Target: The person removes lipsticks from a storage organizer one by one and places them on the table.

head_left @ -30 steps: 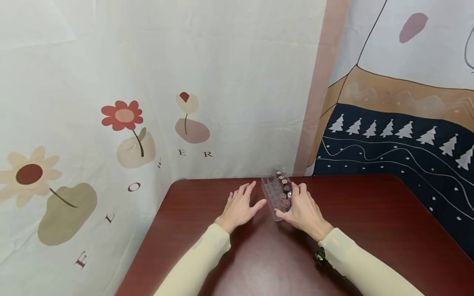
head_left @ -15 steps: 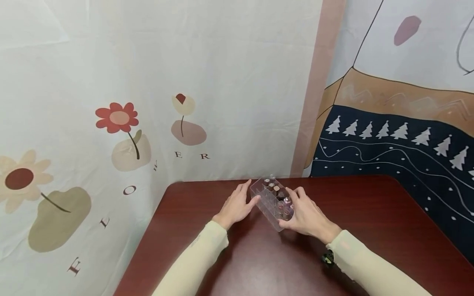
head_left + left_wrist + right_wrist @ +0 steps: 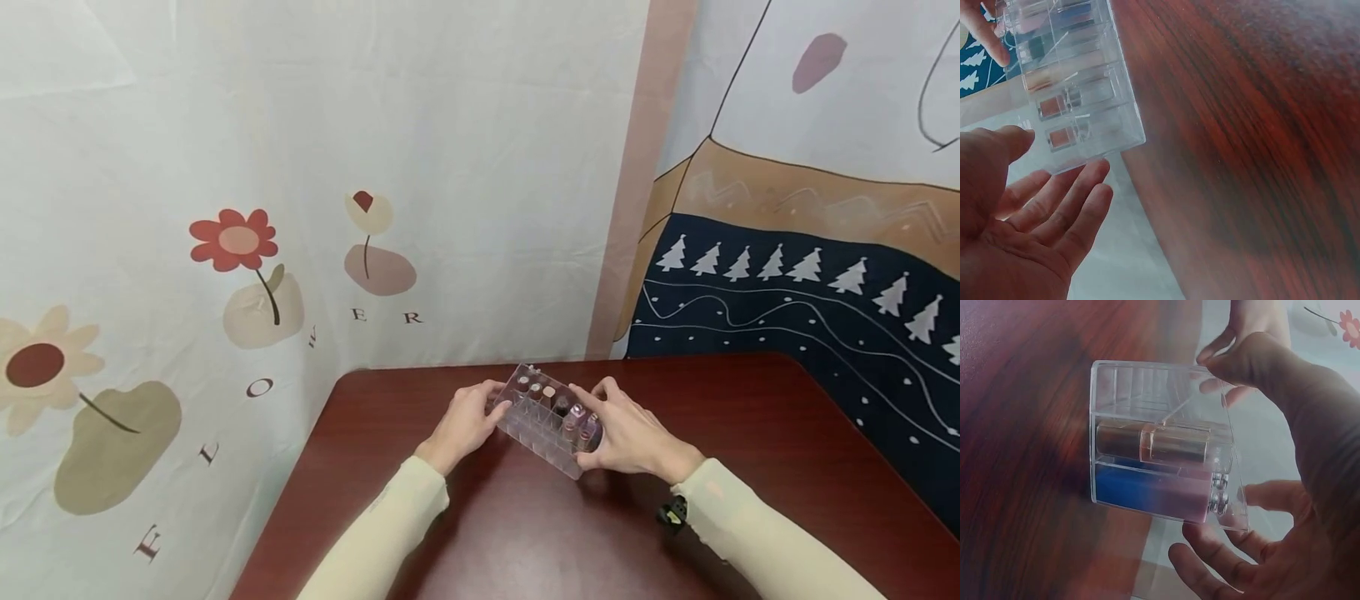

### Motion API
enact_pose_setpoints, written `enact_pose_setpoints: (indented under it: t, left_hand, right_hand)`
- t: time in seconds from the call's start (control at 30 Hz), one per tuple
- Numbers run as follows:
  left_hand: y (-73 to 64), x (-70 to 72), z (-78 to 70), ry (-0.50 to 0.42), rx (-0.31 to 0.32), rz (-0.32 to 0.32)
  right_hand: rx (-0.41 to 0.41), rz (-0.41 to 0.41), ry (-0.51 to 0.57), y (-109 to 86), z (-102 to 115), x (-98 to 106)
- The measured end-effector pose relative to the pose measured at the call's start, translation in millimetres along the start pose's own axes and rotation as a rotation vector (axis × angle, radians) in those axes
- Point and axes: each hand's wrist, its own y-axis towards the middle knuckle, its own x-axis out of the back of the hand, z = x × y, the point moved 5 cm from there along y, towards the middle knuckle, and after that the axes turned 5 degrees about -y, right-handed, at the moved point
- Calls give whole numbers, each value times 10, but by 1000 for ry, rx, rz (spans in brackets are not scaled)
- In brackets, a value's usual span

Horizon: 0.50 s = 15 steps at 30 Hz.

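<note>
A clear plastic lipstick organizer [image 3: 534,427] is held at an angle near the back of the table. Several lipsticks and small bottles [image 3: 576,418] stand along its far side, while the front compartments look bare. My right hand [image 3: 639,435] grips the right end, thumb at the front corner and fingers behind. At the opposite end, my left hand [image 3: 459,423] holds the corner between thumb and fingers. The right wrist view shows a gold-toned tube [image 3: 1175,442] and a blue-to-pink tube [image 3: 1154,490] through the clear side. Whether the base touches the table cannot be told.
A dark red wooden table [image 3: 697,392] lies under both arms. Behind it hangs a pale curtain [image 3: 480,208] with printed flowers, and a navy cloth [image 3: 750,308] with white trees is at the right. A dark watch [image 3: 672,514] sits by the right sleeve.
The organizer has turned so its long front faces me more, and has come slightly nearer. My left hand, first apart from it, now holds its left end; the right hand keeps its grip.
</note>
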Motion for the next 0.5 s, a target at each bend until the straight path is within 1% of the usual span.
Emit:
enact_pose_setpoints:
  t: [0.1,0.2,0.37,0.5]
  left_hand:
    - [-41,28,-15,-1,-31,-9]
    - [-75,60,-19,-7,-44,-17]
    - [-121,93,14,-46,-29,-14]
    - [-169,103,2,-21,-27,-10]
  right_hand:
    - [22,11,-13,1,-19,5]
    - [47,11,-15,7,-40,18]
    - [71,1,9,0,-85,41]
    - [92,1,40,-13,-126,58]
